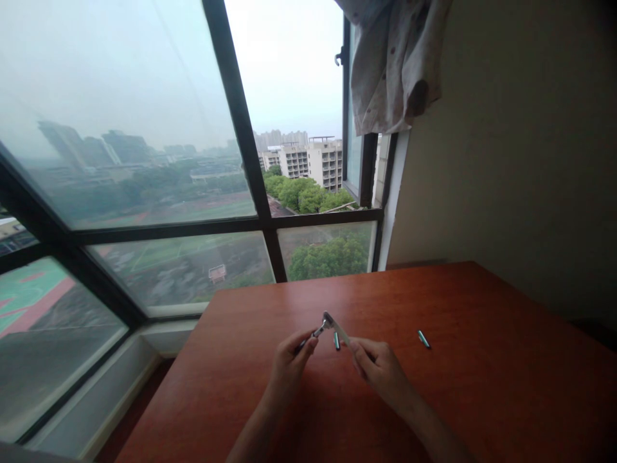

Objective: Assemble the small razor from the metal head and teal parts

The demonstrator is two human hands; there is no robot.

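My left hand [292, 357] is closed around the dark handle of a razor [319, 330], whose silver neck points up and to the right. The fingers of my right hand [376, 361] pinch a thin, pale, flat stick-like piece [341, 332]; its kind is not clear. Its far tip meets the razor's head [328, 319], or lies just in front of it. Behind the pale piece, a small green-and-dark bar [337, 341] lies on the table, partly hidden. A similar green-and-dark bar [423, 339] rests farther right, apart from both hands.
The reddish-brown wooden table [231, 360] extends below both hands. Dark-framed windows [263, 222] stand beyond its far edge and to the left, with one pane swung open. A spotted cloth [393, 71] hangs at the upper right, beside a plain wall [506, 148].
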